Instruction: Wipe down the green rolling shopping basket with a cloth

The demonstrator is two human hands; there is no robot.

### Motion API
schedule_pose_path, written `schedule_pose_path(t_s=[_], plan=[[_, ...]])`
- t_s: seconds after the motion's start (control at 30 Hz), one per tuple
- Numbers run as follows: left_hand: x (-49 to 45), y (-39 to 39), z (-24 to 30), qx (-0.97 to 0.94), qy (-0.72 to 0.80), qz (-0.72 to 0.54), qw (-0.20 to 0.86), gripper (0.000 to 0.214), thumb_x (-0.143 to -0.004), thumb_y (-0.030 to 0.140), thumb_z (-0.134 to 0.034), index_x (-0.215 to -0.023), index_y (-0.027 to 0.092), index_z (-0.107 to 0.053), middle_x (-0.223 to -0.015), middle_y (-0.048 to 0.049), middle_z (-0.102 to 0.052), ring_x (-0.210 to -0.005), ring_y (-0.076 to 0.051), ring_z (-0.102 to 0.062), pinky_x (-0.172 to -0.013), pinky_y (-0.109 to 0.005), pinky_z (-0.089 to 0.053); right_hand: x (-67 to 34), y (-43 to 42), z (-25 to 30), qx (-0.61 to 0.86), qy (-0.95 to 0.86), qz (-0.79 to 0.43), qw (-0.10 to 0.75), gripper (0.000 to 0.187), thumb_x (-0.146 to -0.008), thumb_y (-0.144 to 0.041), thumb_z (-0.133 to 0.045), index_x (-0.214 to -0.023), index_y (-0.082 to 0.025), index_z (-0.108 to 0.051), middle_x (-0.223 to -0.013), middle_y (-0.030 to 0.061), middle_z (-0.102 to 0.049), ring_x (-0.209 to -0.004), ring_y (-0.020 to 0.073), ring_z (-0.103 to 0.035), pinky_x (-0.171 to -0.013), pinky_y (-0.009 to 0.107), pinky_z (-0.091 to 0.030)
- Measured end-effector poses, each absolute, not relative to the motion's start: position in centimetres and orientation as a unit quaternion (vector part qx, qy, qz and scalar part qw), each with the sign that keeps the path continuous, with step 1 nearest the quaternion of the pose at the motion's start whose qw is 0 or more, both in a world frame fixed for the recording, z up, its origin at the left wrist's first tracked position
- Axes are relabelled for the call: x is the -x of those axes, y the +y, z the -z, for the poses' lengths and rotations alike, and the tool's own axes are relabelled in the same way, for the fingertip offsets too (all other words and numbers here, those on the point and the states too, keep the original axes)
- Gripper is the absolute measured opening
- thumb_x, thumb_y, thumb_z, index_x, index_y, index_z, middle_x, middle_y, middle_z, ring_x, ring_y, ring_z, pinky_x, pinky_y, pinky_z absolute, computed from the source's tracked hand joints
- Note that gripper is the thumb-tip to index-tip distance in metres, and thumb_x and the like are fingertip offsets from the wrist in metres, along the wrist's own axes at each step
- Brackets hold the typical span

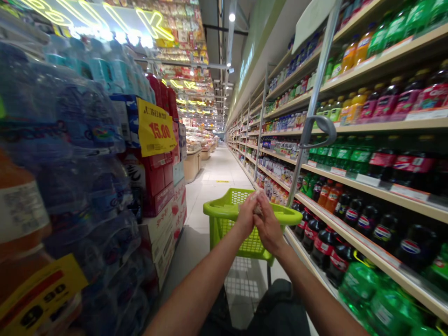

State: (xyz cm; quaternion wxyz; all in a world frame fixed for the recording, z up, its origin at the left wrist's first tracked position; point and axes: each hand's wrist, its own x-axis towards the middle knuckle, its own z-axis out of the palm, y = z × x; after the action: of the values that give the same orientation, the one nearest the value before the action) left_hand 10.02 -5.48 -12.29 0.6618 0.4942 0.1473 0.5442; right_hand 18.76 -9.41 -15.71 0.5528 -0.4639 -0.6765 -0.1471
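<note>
My left hand and my right hand meet above the near side of a lime-green shopping cart. Their fingers are closed together around a small, crumpled whitish piece, too little of it showing to name. The cart's basket has perforated plastic walls, and its rim passes just beyond my hands. What lies inside the basket is mostly hidden by my hands and forearms.
Drink shelves line the right side, with a grey loop handle on a ladder rail jutting out. Stacked water packs and drink cartons crowd the left. A tiled aisle runs ahead past wooden display bins.
</note>
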Motion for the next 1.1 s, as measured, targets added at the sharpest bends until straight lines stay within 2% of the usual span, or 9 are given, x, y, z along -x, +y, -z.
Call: schedule_pose_path(t_s=[0.1, 0.2, 0.27, 0.37, 0.53, 0.63, 0.77, 0.93, 1.1], plan=[[-9.2, -6.2, 11.5, -0.508, 0.052, -0.475, 0.716, 0.053, -0.08, 0.054, -0.042, -0.111, 0.014, -0.057, -0.109, -0.0086, -0.062, -0.105, -0.019, -0.056, -0.1, -0.033, -0.036, -16.5, -8.6, 14.7, 0.446, -0.663, 0.123, 0.588, 0.046, -0.086, -0.034, -0.043, -0.13, -0.022, -0.039, -0.145, 0.0078, -0.024, -0.131, 0.0218, -0.026, -0.104, 0.042, -0.031], [-7.4, -5.1, 11.6, -0.671, 0.171, -0.475, 0.543, 0.056, -0.087, 0.053, -0.024, -0.115, 0.015, -0.054, -0.112, -0.0094, -0.061, -0.109, -0.019, -0.054, -0.1, -0.036, -0.036, -17.0, -7.5, 14.6, 0.444, -0.657, 0.132, 0.595, 0.037, -0.083, -0.024, -0.046, -0.12, -0.022, -0.049, -0.138, 0.0088, -0.036, -0.127, 0.0207, -0.035, -0.103, 0.042, -0.033], [-5.8, -3.7, 12.3, -0.732, 0.28, -0.482, 0.393, 0.045, -0.087, 0.045, -0.031, -0.112, 0.016, -0.055, -0.117, -0.009, -0.058, -0.115, -0.022, -0.048, -0.104, -0.041, -0.03, -17.8, -6.8, 15.1, 0.443, -0.675, 0.143, 0.572, 0.037, -0.08, -0.014, -0.044, -0.116, -0.021, -0.053, -0.134, 0.0086, -0.042, -0.124, 0.0199, -0.039, -0.103, 0.042, -0.033], [-3.5, -1.9, 14.0, -0.758, 0.351, -0.47, 0.285, 0.032, -0.076, 0.031, -0.054, -0.104, 0.015, -0.058, -0.117, -0.0104, -0.057, -0.121, -0.027, -0.039, -0.109, -0.048, -0.014, -18.5, -6.0, 16.1, 0.465, -0.714, 0.165, 0.497, 0.041, -0.074, -0.005, -0.042, -0.11, -0.018, -0.057, -0.127, 0.01, -0.049, -0.119, 0.0215, -0.043, -0.1, 0.042, -0.036], [-2.0, -1.2, 16.1, -0.837, 0.425, -0.343, 0.014, 0.031, -0.074, 0.027, -0.054, -0.103, 0.016, -0.056, -0.108, -0.009, -0.06, -0.109, -0.025, -0.048, -0.104, -0.047, -0.022, -18.0, -5.2, 16.7, 0.516, -0.742, 0.217, 0.369, 0.043, -0.073, -0.01, -0.051, -0.115, -0.021, -0.055, -0.125, 0.01, -0.052, -0.112, 0.0267, -0.046, -0.095, 0.048, -0.036], [-1.7, -1.1, 16.3, -0.842, 0.42, -0.338, 0.003, 0.035, -0.072, 0.026, -0.054, -0.106, 0.017, -0.054, -0.107, -0.0083, -0.059, -0.107, -0.024, -0.048, -0.102, -0.044, -0.025, -18.4, -4.8, 16.5, 0.498, -0.761, 0.221, 0.352, 0.041, -0.077, -0.016, -0.053, -0.117, -0.023, -0.054, -0.126, 0.0092, -0.051, -0.115, 0.0262, -0.045, -0.095, 0.048, -0.036], [-1.2, -1.1, 16.6, -0.844, 0.415, -0.341, -0.015, 0.041, -0.068, 0.019, -0.053, -0.108, 0.015, -0.053, -0.108, -0.0088, -0.058, -0.107, -0.024, -0.047, -0.102, -0.043, -0.025, -21.9, -5.0, 17.0, 0.458, -0.787, 0.188, 0.368, 0.037, -0.082, -0.013, -0.042, -0.116, -0.022, -0.055, -0.129, 0.0075, -0.049, -0.119, 0.0198, -0.045, -0.097, 0.041, -0.039], [-0.7, -1.4, 17.2, -0.84, 0.399, -0.368, -0.027, 0.043, -0.065, 0.016, -0.05, -0.108, 0.015, -0.052, -0.11, -0.0079, -0.058, -0.108, -0.023, -0.046, -0.102, -0.042, -0.024, -28.5, -7.1, 18.2, 0.553, -0.693, 0.184, 0.424, 0.036, -0.079, -0.015, -0.04, -0.108, -0.019, -0.061, -0.124, 0.0086, -0.054, -0.113, 0.0217, -0.052, -0.095, 0.042, -0.043], [-0.5, -1.4, 17.3, -0.825, 0.406, -0.392, -0.034, 0.042, -0.062, 0.014, -0.049, -0.104, 0.016, -0.053, -0.107, -0.0077, -0.059, -0.106, -0.023, -0.047, -0.102, -0.043, -0.023, -25.0, -7.3, 18.7, 0.517, -0.694, 0.184, 0.467, 0.04, -0.08, -0.012, -0.037, -0.114, -0.018, -0.058, -0.125, 0.0088, -0.053, -0.117, 0.0199, -0.048, -0.099, 0.042, -0.04]])
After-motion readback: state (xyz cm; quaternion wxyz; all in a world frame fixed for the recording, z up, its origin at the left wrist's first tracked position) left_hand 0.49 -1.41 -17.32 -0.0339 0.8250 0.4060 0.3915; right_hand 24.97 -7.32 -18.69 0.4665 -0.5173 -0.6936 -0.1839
